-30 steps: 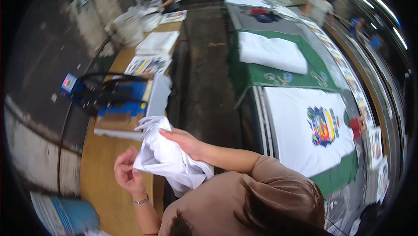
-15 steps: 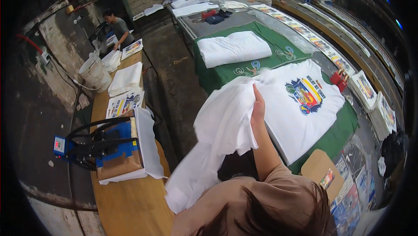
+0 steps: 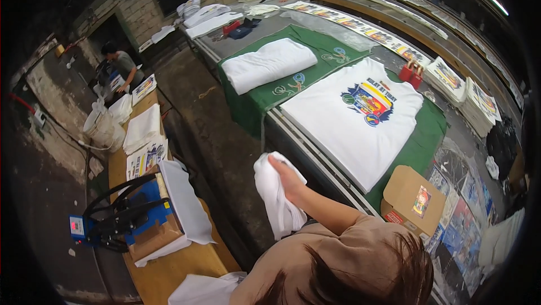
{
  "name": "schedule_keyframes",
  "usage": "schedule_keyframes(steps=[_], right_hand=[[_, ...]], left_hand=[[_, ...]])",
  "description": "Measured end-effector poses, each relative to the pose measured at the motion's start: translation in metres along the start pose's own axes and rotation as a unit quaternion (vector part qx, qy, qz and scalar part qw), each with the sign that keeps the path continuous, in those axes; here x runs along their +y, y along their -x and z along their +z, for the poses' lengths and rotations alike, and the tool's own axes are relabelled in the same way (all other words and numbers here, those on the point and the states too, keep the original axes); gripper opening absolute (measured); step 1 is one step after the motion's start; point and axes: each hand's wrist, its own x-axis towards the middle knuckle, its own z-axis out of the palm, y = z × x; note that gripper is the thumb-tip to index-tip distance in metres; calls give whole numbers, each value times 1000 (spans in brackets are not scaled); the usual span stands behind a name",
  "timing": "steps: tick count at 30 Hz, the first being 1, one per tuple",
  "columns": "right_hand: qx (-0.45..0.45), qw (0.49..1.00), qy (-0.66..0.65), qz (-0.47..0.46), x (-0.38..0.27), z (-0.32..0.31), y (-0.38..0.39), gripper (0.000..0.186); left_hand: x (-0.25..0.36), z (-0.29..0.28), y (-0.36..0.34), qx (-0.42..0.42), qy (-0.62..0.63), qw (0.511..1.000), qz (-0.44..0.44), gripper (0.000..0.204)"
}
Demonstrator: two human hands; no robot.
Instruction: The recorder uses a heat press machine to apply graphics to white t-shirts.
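Right hand [image 3: 290, 180]: fingers gripped the bunched white cloth [image 3: 271, 197], aloft near the right-side worktop [image 3: 324, 161]. I judged it light, soft, limp; best pinched through several layers. Left hand out of view, state unknown.

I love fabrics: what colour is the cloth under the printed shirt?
The cloth is green, showing best in the head view.
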Motion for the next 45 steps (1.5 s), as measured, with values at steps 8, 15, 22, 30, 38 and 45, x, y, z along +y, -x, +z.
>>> schedule_keyframes(steps=[8,15,22,30,38,45], right_hand=[[83,992,43,88,37,-38,63,37],[140,975,67,162,30,-43,88,32],[171,973,73,136,19,-47,88,31],[115,983,93,113,4,-66,71,31],[138,978,84,129,-15,-74,56,28],[140,972,81,172,-24,-77,40,29]], left_hand=[[98,155,19,-382,48,920,76,30],[158,246,63,-589,75,800,92,27],[180,272,68,-637,63,757,127,30],[179,298,90,-681,57,722,103,32],[179,314,101,-704,33,706,75,38],[181,318,109,-701,26,711,48,41]])
